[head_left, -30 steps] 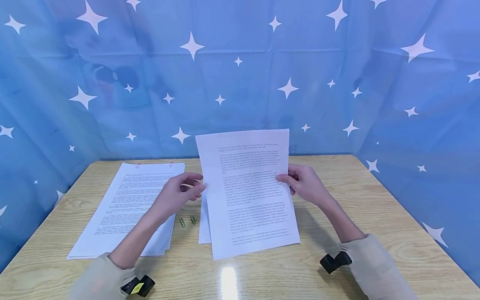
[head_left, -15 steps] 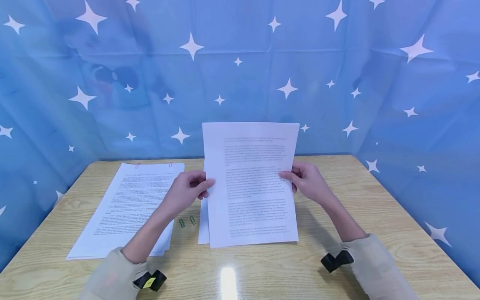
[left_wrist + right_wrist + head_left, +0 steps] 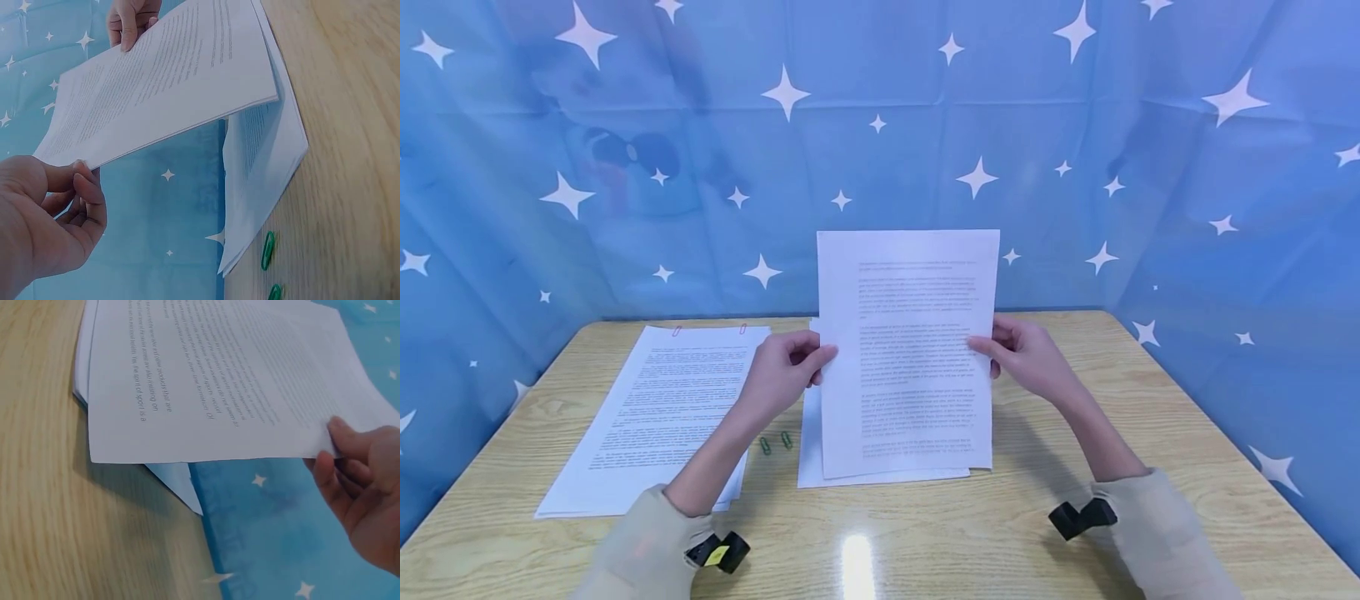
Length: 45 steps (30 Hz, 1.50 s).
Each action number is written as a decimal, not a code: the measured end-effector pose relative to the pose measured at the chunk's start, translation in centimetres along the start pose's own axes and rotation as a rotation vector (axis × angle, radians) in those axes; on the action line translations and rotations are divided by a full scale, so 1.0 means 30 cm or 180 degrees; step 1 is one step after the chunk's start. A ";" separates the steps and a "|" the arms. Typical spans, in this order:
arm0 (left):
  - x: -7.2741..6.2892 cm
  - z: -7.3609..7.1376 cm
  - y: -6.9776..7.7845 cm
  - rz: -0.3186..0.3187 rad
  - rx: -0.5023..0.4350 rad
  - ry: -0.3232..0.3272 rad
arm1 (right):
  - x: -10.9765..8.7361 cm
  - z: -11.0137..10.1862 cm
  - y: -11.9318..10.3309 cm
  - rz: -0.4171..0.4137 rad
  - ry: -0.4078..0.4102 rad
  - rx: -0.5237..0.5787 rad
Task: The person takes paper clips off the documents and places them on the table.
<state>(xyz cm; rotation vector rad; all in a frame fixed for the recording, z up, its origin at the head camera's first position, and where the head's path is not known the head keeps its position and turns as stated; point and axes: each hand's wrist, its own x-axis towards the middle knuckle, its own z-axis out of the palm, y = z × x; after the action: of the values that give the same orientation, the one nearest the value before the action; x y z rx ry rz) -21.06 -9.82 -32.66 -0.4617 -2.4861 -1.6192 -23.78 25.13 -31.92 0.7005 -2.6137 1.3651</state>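
Note:
A thin stack of printed sheets [image 3: 910,358] is held up off the table, tilted toward the head camera. My left hand [image 3: 782,371] pinches its left edge between thumb and fingers. The opposite edge is pinched by my right hand [image 3: 1030,358]; in the right wrist view the right thumb lies on top of the paper. Below the raised stack lie other papers [image 3: 808,467], mostly hidden by it. In the left wrist view the lifted sheets [image 3: 169,69] stand clear of those lower papers [image 3: 250,181] at the near end.
Two green paper clips [image 3: 765,446] lie on the wooden table [image 3: 1150,400] left of the lower papers. Further left is a pile of printed pages [image 3: 655,408] with two pink paper clips [image 3: 677,331] at its top edge. A blue star-patterned curtain [image 3: 880,158] hangs behind.
The held sheets have risen and straightened, moving slightly right. My left hand, loosely at the left edge before, now pinches it. Both hands have shifted a little right.

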 end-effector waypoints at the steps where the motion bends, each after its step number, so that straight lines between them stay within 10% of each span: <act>1: 0.001 0.002 0.003 0.0009 0.0000 0.0018 | 0.000 -0.006 0.000 0.0005 -0.0027 0.0001; 16: 0.035 0.059 0.030 -0.0057 -0.0241 0.0117 | -0.015 -0.086 0.006 0.0146 -0.0260 -0.0222; 30: 0.057 0.138 0.041 -0.0012 -0.0697 0.0042 | -0.048 -0.134 0.041 0.0062 0.0199 -0.0385; 45: 0.072 0.249 0.055 -0.0022 -0.0762 -0.0406 | -0.097 -0.255 0.129 0.0227 0.0204 -0.0272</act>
<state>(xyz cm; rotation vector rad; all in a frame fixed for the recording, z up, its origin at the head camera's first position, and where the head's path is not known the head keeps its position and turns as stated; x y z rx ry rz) -22.18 -2.01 -33.69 -0.6032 -2.3910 -1.9590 -23.78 34.15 -31.20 0.5478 -2.6521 1.2630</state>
